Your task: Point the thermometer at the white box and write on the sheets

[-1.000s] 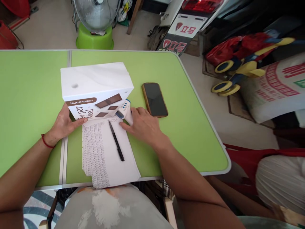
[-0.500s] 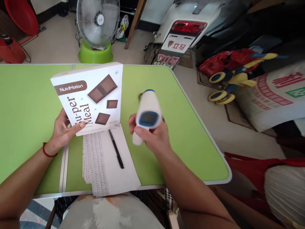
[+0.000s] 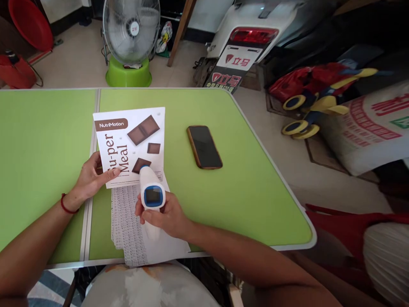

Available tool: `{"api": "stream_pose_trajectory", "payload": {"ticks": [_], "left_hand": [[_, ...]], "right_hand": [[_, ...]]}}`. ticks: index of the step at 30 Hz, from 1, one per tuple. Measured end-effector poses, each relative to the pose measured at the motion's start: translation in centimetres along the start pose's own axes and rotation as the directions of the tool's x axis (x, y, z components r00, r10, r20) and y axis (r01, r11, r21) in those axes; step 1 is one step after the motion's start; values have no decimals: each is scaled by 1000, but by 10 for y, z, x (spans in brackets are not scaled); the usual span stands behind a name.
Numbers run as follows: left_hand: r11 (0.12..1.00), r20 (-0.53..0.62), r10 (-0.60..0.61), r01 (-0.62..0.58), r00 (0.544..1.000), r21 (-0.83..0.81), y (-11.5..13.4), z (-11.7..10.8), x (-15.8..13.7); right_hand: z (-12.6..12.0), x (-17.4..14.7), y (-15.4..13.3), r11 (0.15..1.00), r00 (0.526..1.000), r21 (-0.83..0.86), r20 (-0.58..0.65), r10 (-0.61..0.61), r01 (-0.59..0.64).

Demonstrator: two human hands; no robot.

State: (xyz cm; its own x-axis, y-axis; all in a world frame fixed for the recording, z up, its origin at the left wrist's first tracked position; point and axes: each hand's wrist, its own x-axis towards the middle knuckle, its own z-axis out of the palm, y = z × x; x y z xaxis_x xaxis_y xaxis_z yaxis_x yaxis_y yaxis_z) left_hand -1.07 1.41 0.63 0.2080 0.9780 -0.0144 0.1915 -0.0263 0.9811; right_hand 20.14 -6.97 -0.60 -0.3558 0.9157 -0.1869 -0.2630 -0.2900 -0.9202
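Left of centre in the frame, I'm seeing the left hand (image 3: 91, 177) clamping the white box (image 3: 129, 147) by its lower left side. Below centre, the right hand's (image 3: 171, 217) fingers are wrapping the thermometer gun (image 3: 153, 196), apparently aiming it boxward; next is calling for steadiness.

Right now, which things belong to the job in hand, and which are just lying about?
Job in hand:
- box, in the left grip
- thermometer, in the right grip, aimed toward the box

Likely just lying about:
- phone, on the table
- papers, untouched, though possibly related
- fan
- sack
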Motion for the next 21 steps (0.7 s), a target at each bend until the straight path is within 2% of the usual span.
{"api": "stream_pose_trajectory", "payload": {"ticks": [5,14,21], "left_hand": [[997,21,40,-41,999,69,-1,-2,0],[998,71,35,-38,997,41,4,-2,1],[997,61,29,-33,998,75,4,-2,2]], "right_hand": [[0,5,-3,999,999,30,24,28,-29],[0,7,-3,996,996,57,61,69,-73],[-1,7,1,990,994,114,77,76,-85]]}}
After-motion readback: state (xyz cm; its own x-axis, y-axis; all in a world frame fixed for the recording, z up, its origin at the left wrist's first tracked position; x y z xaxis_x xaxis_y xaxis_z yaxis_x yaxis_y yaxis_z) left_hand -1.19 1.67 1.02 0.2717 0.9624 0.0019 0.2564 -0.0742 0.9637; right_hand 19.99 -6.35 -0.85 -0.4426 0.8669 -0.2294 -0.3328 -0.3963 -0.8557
